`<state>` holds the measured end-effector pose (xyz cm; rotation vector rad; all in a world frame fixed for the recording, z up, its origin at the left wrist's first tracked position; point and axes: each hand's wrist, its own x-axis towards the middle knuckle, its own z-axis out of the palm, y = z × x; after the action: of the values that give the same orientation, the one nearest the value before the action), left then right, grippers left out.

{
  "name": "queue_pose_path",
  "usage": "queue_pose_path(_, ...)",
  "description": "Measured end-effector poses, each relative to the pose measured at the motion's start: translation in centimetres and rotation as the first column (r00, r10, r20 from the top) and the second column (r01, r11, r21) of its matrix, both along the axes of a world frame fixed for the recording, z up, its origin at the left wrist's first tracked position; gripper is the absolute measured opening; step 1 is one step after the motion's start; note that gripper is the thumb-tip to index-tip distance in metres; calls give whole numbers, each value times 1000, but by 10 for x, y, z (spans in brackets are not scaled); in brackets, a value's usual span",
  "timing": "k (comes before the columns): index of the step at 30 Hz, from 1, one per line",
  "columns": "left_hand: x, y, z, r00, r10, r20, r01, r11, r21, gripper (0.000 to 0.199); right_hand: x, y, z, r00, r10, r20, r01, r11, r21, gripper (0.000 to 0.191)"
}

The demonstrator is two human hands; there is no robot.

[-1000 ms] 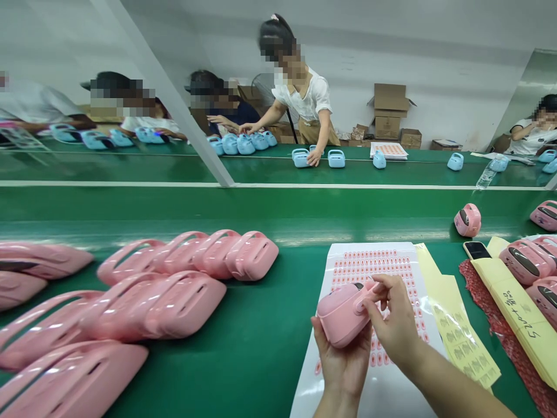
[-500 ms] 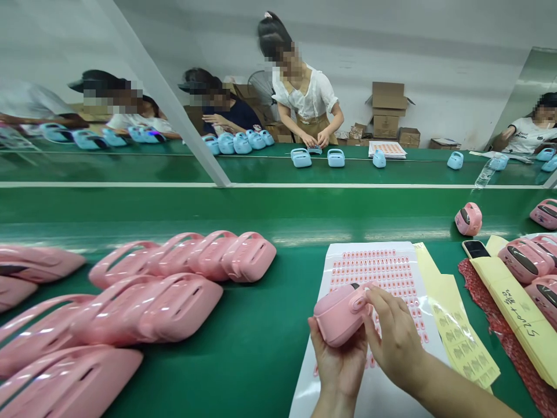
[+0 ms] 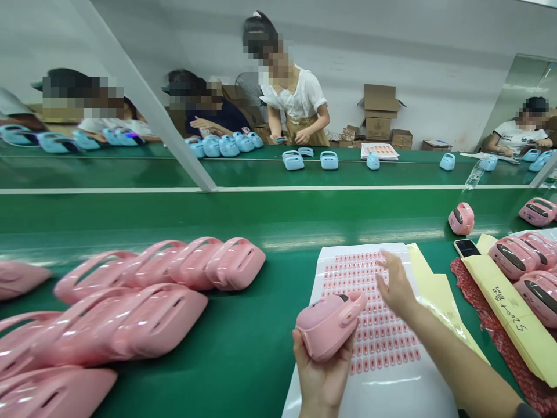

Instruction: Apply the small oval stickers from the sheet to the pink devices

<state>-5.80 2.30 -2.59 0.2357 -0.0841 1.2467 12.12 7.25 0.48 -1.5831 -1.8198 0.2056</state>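
Note:
A pink handled device [image 3: 324,325] rests in my left hand [image 3: 322,371], whose fingers wrap its underside. An oval sticker shows on the end of its handle, at the right. My right hand [image 3: 397,287] is off the device, over the upper right of a white sticker sheet [image 3: 383,392], with its fingers apart and nothing visible between them. Rows of small pink and red oval stickers cover the sheet, which lies flat on the green table beneath both hands.
Several pink devices [image 3: 161,319] stand in rows at the left. Right of the sheet are yellow papers [image 3: 439,287], a phone [image 3: 467,248], a yellow bundle [image 3: 513,313] on red bubble wrap and more pink devices [image 3: 513,258]. Across the line, people handle blue devices [image 3: 293,160].
My right hand has let go of the pink device and moved up over the sheet. My left hand has shifted slightly down and left with the device. The view has turned a little right.

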Motion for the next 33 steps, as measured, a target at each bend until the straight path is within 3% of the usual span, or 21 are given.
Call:
queue_pose_path(3, -12, -2, -7, 996, 40, -74, -46, 996, -81, 30, 28, 49, -4, 989, -146, 2, 145, 979, -140, 56)
queue_pose_path(7, -21, -11, -6, 933, 184, -309, -246, 954, -172, 31, 40, 82, -12, 987, -158, 8, 156, 960, -234, 55)
queue_pose_path(10, -21, -17, 2, 833, 260, -489, -355, 928, -111, 35, 39, 86, -18, 990, -138, -36, 123, 955, -270, 38)
queue_pose_path(13, -18, -17, 12, 719, 309, -622, -402, 916, -10, 61, 40, 87, -19, 982, -137, -127, 96, 954, -282, 31)
queue_pose_path(16, -17, -14, 22, 515, 404, -756, -449, 878, 164, 91, 41, 88, -13, 954, -156, -256, 74, 950, -303, 29)
queue_pose_path(20, -23, -11, 27, 208, 537, -817, -301, 830, 469, 94, 31, 74, 11, 886, -112, -449, -44, 945, -324, 41)
queue_pose_path(23, -30, -9, 25, 78, 632, -771, -81, 775, 627, 95, 13, 42, 40, 812, 24, -583, -242, 922, -300, 47)
queue_pose_path(25, -33, -6, 24, 40, 707, -706, 64, 703, 708, 101, 0, 15, 58, 732, 135, -668, -407, 873, -270, 47)
queue_pose_path(26, -34, -5, 23, 30, 745, -666, 126, 658, 742, 104, -5, 2, 66, 633, 201, -747, -536, 810, -236, 47)
queue_pose_path(28, -33, -2, 24, 34, 791, -611, 171, 598, 783, 107, -14, -19, 76, 531, 233, -815, -649, 730, -214, 45)
queue_pose_path(33, -29, 1, 28, 54, 829, -557, 198, 538, 820, 105, -20, -39, 79, 522, 152, -839, -636, 724, -265, 43)
